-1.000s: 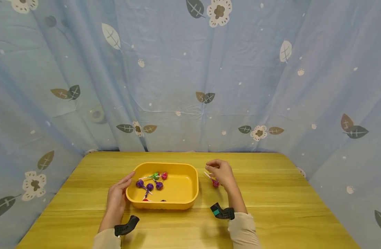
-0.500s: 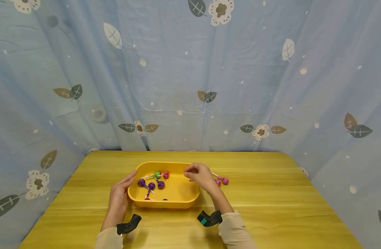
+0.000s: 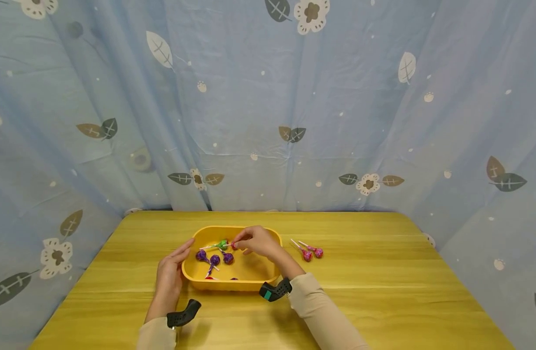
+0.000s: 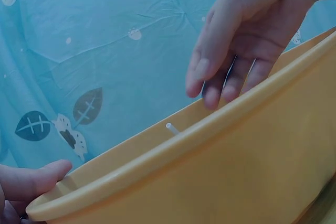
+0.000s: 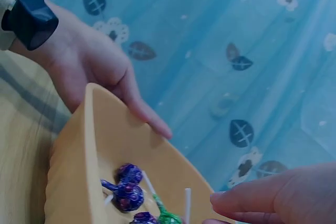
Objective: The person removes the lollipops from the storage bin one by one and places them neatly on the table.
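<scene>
A yellow plastic bin [image 3: 250, 285] holds several wrapped lollipops. Purple lollipops [image 3: 214, 261] lie toward its left end, beside a green lollipop [image 3: 223, 245]. At the bin's back, a red lollipop [image 3: 234, 246] is partly covered by my right hand [image 3: 258, 241], whose fingertips are right at it. The right wrist view has these fingers near an upright white stick [image 5: 188, 205] but apart from it. My left hand [image 3: 168, 276] rests against the bin's left end, its extended fingers along the rim. Two pink-red lollipops [image 3: 307, 255] lie on the table, right of the bin.
The wooden table [image 3: 381, 291] has its back edge against a blue patterned curtain [image 3: 250, 97]. Each wrist wears a black device, such as the one on the right wrist [image 3: 275, 289]. The bin's raised walls surround the sweets.
My right hand let go of a lollipop beside another on the table, then moved left over the bin and down to the red lollipop. The left hand stayed at the bin.
</scene>
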`<state>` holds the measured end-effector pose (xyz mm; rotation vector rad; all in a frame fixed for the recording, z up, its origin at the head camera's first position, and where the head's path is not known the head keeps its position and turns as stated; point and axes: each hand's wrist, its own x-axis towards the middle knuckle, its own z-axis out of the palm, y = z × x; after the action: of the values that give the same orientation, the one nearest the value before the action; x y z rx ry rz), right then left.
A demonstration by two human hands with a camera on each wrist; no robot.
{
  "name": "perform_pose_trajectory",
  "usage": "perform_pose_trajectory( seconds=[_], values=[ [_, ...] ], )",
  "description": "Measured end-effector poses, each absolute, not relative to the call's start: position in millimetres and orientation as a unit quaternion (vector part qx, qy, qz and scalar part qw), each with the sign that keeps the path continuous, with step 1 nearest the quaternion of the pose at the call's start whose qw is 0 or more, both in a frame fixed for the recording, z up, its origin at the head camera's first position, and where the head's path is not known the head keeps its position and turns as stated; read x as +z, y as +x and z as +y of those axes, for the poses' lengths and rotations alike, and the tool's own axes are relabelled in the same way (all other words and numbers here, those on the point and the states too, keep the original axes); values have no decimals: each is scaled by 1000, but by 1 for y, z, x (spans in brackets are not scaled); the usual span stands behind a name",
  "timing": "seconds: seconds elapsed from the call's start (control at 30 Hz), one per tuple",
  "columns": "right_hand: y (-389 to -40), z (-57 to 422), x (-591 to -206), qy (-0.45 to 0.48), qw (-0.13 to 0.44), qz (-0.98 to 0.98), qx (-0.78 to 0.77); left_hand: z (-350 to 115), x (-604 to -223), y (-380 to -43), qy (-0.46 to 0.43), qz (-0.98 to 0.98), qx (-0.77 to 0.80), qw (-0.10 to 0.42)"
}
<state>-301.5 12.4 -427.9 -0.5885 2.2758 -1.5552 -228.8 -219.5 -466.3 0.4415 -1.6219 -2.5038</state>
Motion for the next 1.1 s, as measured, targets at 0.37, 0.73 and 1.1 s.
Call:
perform_pose_trajectory(
  seconds=[0.37,0.73,1.1],
  values=[
    [-309,-10,-432,-196,180,806,-528,-220,-464,-231,149,-533,-831,57],
    [-307,-30,-441,-222,149,866,-423,-221,-463,-231,153,-536,-829,55],
    [-301,-37,-451,-224,133,890,-374,-221,-466,-230,151,-534,-830,56]
  ],
)
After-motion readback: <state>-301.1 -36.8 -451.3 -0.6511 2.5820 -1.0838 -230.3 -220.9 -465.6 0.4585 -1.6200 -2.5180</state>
